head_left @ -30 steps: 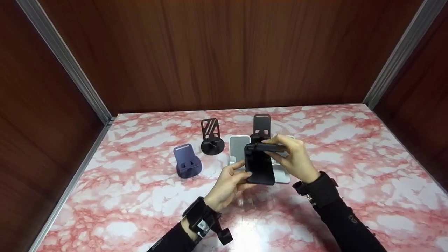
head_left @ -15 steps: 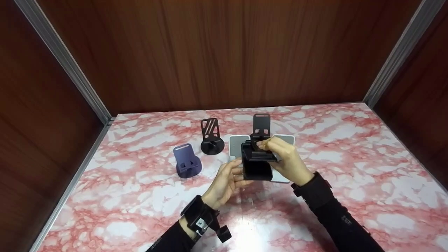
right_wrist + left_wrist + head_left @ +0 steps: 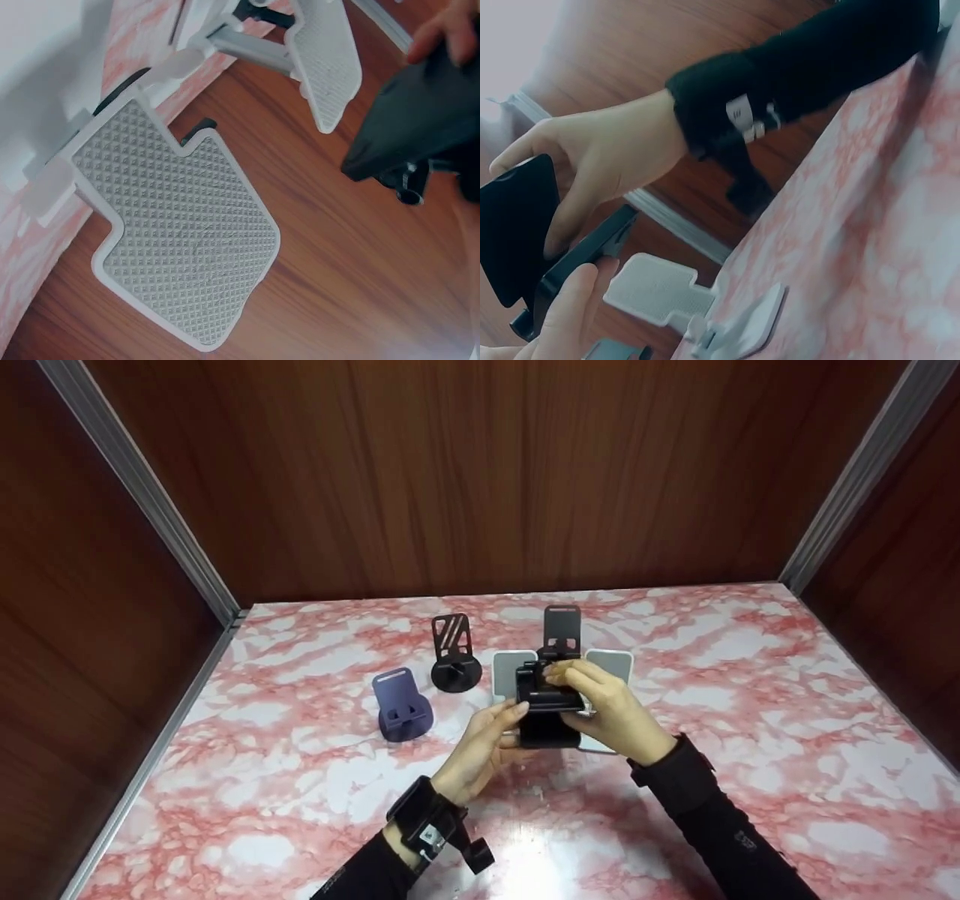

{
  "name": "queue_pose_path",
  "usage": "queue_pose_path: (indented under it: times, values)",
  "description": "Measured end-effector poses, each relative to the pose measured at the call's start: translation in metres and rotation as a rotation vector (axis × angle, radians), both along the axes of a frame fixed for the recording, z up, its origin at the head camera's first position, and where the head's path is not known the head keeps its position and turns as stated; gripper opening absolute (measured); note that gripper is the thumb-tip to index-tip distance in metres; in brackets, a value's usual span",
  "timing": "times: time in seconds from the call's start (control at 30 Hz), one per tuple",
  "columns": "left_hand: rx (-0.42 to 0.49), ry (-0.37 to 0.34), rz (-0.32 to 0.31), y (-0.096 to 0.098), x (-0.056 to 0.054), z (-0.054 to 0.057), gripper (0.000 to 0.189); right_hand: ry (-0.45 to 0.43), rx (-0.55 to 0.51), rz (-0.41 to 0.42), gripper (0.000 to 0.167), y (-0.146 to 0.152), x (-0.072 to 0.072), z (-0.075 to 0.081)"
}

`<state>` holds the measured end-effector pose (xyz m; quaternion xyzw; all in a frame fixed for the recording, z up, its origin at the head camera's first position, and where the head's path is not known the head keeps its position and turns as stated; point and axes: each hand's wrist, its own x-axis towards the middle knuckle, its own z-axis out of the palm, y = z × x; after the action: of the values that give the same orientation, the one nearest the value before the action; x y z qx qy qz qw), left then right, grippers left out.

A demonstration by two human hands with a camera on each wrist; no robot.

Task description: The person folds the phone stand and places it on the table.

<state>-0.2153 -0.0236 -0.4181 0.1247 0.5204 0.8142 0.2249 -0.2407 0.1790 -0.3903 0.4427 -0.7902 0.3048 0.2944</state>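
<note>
Both hands hold a black folding phone stand [image 3: 551, 701] above the table, partly folded so its plate and base stand at an angle. My left hand [image 3: 476, 746] grips its left side, thumb on the edge and fingers beneath. My right hand [image 3: 616, 709] pinches the upper part from the right, fingertips on top. In the left wrist view, the right hand [image 3: 604, 146] holds a black plate [image 3: 517, 225], while left fingers [image 3: 566, 307] hold the other part. The right wrist view shows the black stand [image 3: 420, 120] at the right edge, with fingertips [image 3: 454, 34] over it.
Behind the hands stand two white phone stands with grey pads, the left [image 3: 511, 666] and right [image 3: 613, 666]. Farther back is a dark grey stand [image 3: 562, 628]. Leftward are a black slotted stand [image 3: 456, 667] and a purple stand [image 3: 403, 712]. Wood panels [image 3: 480, 480] enclose the marbled table [image 3: 300, 810].
The black phone stand's upper part has tilted down toward the person, over the lower plate. The right hand moved slightly left with it; the left thumb shifted up to its edge.
</note>
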Motion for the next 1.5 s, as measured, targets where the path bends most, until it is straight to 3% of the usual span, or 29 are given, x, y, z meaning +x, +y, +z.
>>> queue_pose_path:
  times: [0.2,0.5,0.73,0.8,0.97,1.1,1.33,1.5]
  values:
    - [0.009,0.048,0.019,-0.008,-0.008,0.000,0.057,-0.166,-0.013,0.098,0.056,0.004,0.000,0.002]
    - [-0.025,0.083,0.054,-0.013,-0.013,0.006,0.062,-0.300,-0.065,0.047,0.046,0.004,0.003,0.007]
    - [-0.063,0.123,0.050,-0.016,-0.013,0.007,0.061,-0.474,-0.293,0.172,0.053,0.002,0.003,0.002]
    - [-0.072,0.127,0.052,-0.016,-0.013,0.007,0.062,-0.517,-0.335,0.155,0.057,0.002,0.003,0.003]
    - [-0.082,0.147,0.053,-0.017,-0.012,0.009,0.063,-0.735,-0.361,0.073,0.066,0.007,0.005,0.008]
    - [-0.075,0.163,0.043,-0.018,-0.011,0.010,0.063,-0.918,-0.343,0.066,0.066,0.010,0.005,0.010]
    - [-0.095,0.145,0.052,-0.018,-0.010,0.012,0.064,-1.136,-0.343,0.112,0.064,0.012,0.004,0.008]
    - [-0.097,0.135,0.051,-0.018,-0.010,0.012,0.065,-1.233,-0.395,0.202,0.067,0.014,0.003,0.006]
